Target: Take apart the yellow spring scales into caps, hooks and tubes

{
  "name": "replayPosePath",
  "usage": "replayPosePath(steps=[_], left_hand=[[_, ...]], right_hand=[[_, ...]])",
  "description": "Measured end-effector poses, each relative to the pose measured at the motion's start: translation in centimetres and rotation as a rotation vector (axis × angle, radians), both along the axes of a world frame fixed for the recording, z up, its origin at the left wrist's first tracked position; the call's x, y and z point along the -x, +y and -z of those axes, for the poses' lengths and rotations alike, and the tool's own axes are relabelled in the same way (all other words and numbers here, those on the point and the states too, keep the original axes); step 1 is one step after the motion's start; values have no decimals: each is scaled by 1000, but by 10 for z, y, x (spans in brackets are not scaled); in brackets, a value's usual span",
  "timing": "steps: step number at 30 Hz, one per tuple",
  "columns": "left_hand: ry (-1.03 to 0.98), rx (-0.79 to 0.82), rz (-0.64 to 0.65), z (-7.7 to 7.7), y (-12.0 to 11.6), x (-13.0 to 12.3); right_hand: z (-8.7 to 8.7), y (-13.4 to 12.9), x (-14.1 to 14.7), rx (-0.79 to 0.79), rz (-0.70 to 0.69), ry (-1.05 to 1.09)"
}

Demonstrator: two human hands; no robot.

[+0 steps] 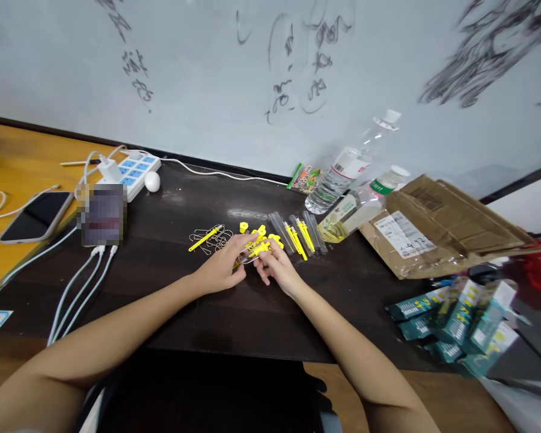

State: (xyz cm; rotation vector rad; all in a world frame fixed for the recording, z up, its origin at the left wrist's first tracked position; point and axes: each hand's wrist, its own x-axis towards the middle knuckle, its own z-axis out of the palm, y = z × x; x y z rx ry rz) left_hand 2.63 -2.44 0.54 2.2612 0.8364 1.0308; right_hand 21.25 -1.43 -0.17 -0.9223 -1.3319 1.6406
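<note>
Over the dark tabletop, my left hand [225, 263] is closed on one end of a bent metal wire loop [247, 260]. My right hand [283, 270] pinches a small yellow plastic piece [262, 247] at the loop's other end, so the hands nearly meet. My fingers partly hide both items. More yellow plastic pieces [244, 227] lie just beyond my fingertips. Left of them is a tangle of wire loops [216, 242] with a yellow stick [204, 239] across it. On the right lie clear plastic tubes [281, 232] and several thin yellow sticks [296, 240].
Two bottles, one clear [338, 180] and one with pale liquid [349, 210], lean beside a cardboard parcel [428, 222]. Green boxes [460, 316] are piled at right. At left are a power strip [137, 171], a blurred device with cables [103, 215] and a phone [36, 216].
</note>
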Motion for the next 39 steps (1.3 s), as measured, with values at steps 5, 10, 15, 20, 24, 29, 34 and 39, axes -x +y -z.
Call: replayPosePath(steps=[5, 10, 15, 20, 24, 29, 34, 39], left_hand=[[-195, 224, 2, 3, 4, 0], [-243, 601, 15, 4, 11, -1], [-216, 602, -10, 4, 11, 0], [-242, 588, -91, 3, 11, 1], [-71, 315, -123, -4, 6, 0], [255, 27, -263, -5, -1, 0], [369, -23, -339, 2, 2, 1], [460, -9, -347, 2, 2, 0]], right_hand=[[4, 2, -1, -126, 7, 6], [2, 1, -1, -183, -21, -38], [5, 3, 1, -178, 23, -20], [5, 3, -1, -162, 20, -45], [1, -2, -1, -132, -71, -73], [4, -5, 2, -102, -43, -50], [12, -2, 2, -170, 90, -145], [10, -8, 4, -445, 124, -422]])
